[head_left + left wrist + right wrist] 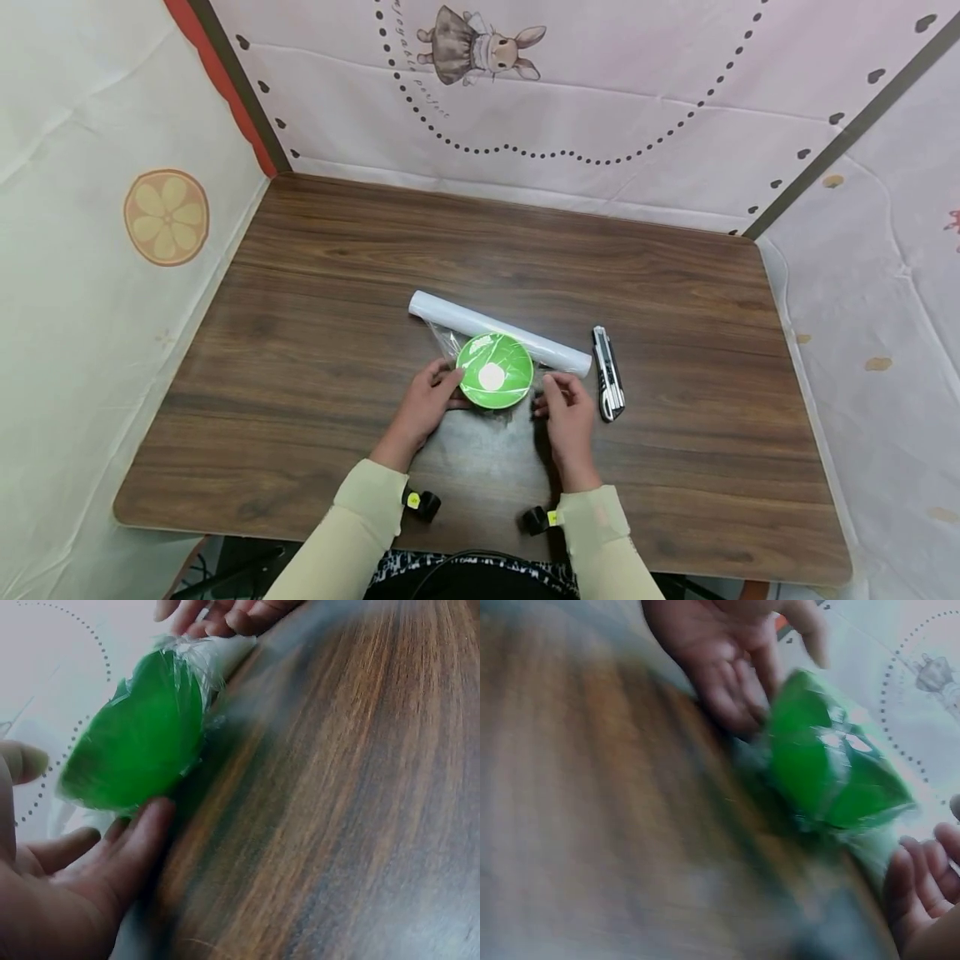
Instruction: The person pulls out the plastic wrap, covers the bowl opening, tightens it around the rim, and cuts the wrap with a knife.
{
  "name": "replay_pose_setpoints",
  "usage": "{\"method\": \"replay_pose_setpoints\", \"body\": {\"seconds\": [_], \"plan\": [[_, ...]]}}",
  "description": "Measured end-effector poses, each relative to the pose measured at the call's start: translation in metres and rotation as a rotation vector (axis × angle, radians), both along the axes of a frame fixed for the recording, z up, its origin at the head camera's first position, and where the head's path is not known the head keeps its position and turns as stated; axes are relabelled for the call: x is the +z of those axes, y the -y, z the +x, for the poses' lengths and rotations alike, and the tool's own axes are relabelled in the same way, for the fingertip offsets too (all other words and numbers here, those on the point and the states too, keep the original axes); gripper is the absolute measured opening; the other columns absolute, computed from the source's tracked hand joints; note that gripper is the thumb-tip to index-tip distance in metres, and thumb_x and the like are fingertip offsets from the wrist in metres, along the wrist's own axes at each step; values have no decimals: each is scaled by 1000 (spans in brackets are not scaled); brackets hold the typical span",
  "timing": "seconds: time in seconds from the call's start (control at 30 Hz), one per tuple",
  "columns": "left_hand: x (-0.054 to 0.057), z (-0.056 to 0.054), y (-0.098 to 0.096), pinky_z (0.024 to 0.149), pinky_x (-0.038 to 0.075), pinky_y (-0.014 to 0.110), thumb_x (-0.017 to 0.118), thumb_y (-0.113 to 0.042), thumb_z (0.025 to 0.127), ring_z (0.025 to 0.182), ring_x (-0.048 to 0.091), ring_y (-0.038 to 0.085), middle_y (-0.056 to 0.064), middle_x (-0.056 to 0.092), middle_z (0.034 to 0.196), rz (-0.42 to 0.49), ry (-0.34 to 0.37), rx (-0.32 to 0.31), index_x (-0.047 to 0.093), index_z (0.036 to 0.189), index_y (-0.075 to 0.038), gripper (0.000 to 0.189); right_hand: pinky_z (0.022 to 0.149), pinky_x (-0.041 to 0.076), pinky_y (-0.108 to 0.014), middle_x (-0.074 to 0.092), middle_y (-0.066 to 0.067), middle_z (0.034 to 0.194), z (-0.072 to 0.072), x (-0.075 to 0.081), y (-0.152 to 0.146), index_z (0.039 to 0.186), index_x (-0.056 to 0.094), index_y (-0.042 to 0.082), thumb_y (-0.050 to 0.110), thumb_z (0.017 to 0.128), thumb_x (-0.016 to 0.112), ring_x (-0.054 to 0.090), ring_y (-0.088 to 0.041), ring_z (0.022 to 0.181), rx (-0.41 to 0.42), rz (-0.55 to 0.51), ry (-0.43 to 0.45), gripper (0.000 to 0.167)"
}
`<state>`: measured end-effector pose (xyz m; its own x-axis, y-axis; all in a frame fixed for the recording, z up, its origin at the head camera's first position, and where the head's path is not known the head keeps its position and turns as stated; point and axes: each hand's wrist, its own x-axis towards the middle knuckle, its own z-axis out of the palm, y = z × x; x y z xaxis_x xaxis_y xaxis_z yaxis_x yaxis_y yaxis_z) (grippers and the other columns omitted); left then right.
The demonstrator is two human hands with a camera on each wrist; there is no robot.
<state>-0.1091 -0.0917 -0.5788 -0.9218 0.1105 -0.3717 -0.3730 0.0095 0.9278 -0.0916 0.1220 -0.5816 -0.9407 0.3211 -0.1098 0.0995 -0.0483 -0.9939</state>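
A green bowl (474, 360) with a white round patch in its middle sits on the table, wrapped in clear plastic film (191, 664). My left hand (429, 402) is at the bowl's left side, thumb by the rim; in the left wrist view its fingertips are right at the green wall (135, 742). On the other side is my right hand (567, 417), its fingers loosely bent beside the film's edge, with a gap to the bowl. Just behind the bowl lies a white roll of cling film (498, 329), film trailing from it towards the bowl.
A utility knife (608, 375) lies to the right of the roll, near my right hand. The brown wooden table (315, 333) is bordered by printed white cloth walls (525, 125) at the back and both sides.
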Motion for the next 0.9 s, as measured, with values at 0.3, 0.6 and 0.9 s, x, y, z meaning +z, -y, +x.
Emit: {"method": "replay_pose_setpoints", "body": {"seconds": [0.3, 0.6, 0.9], "plan": [[10, 22, -11, 46, 55, 38, 55, -29, 98, 45, 54, 17, 10, 56, 69, 36, 144, 71, 32, 144, -16, 54, 75, 50, -25, 65, -8, 94, -39, 29, -27, 104, 70, 3, 12, 93, 65, 60, -15, 83, 44, 327, -202, 15], [7, 39, -29, 63, 59, 48, 51, -33, 100, 58, 66, 24, 25, 59, 100, 208, 247, 44, 4, 153, -20, 72, 101, 45, -47, 61, -10, 129, -82, 42, -36, 122, 65, 11, 20, 95, 60, 56, -29, 120, 512, 706, -31, 30], [6, 32, -35, 81, 58, 47, 45, -28, 103, 84, 71, 32, 37, 47, 129, 334, 207, 82, 2, 155, -18, 68, 101, 46, -47, 60, -8, 134, -99, 43, -35, 134, 58, 14, 23, 95, 62, 55, -29, 124, 801, 758, 96, 41]]}}
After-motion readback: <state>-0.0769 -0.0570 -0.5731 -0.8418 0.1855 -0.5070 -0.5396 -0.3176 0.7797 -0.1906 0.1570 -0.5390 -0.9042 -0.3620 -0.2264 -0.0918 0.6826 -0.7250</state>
